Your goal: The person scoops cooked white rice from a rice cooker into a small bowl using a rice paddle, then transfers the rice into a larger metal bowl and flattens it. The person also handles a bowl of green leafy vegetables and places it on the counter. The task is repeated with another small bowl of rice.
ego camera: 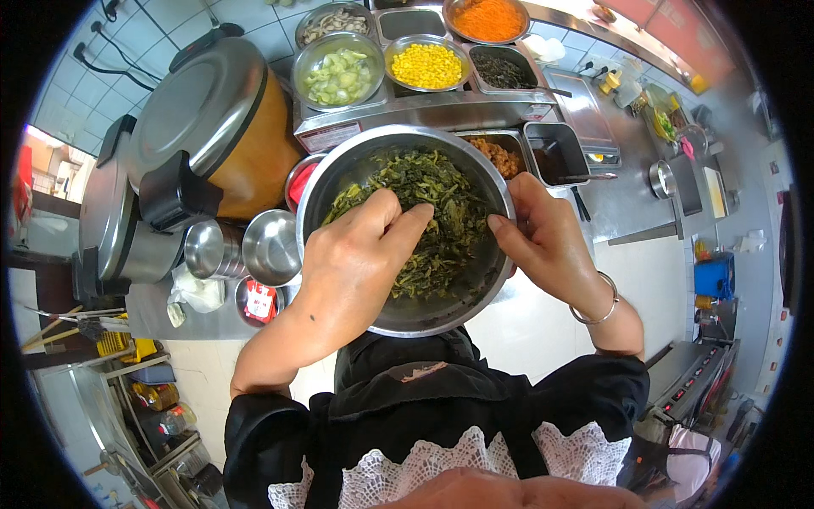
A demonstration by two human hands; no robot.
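A round stainless steel bowl (467,316) is in front of my body, over the counter's front edge. Chopped dark green pickled leaves (423,184) fill much of it. My right hand (540,232) grips the bowl's right rim, thumb on the inside. Over the left part of the bowl, my left hand (369,248) reaches into the leaves with fingers bent down; its fingertips are hidden, so what they pinch cannot be seen. Behind the bowl stand a bowl of yellow corn kernels (427,65), a bowl of sliced pale green vegetable (338,77) and a bowl of shredded carrot (488,20).
Large lidded cookers (197,114) stand at the left, with steel pots (272,247) and a small bowl of red packets (259,300) nearby. Right of the bowl are a pan of brown food (499,158) and a dark sauce pan with a ladle (553,153). Another person (693,455) is at lower right.
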